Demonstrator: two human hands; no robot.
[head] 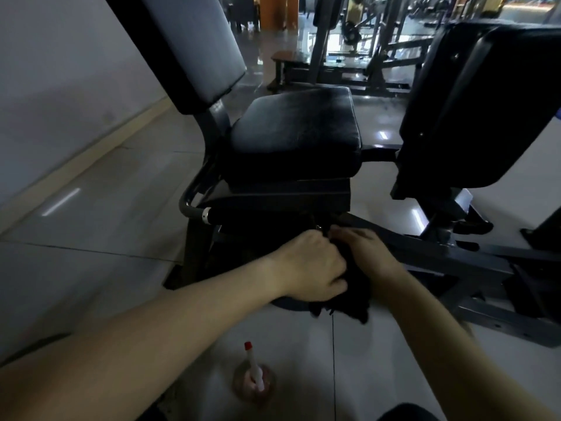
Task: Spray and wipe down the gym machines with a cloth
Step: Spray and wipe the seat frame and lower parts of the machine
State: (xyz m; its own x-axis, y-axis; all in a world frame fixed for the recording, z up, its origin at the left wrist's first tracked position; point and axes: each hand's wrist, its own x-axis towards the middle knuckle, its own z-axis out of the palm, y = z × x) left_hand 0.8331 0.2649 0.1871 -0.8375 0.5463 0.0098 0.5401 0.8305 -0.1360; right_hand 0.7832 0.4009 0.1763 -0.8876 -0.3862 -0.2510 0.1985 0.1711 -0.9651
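A gym machine with a black seat pad (296,132) and a grey back pad (194,47) stands before me. Low at its front, under the seat, both my hands meet on a black cloth (349,302). My left hand (309,265) grips the cloth with curled fingers. My right hand (367,253) holds the cloth's other side against the dark frame bar (425,247). The cloth's lower edge hangs loose beneath the hands. A spray bottle (254,375) with a white nozzle and red tip stands on the floor between my arms.
A second black pad (479,101) stands upright at the right on the same frame. A pale wall (60,86) runs along the left above light floor tiles. Other machines and a person in yellow (353,10) are far behind.
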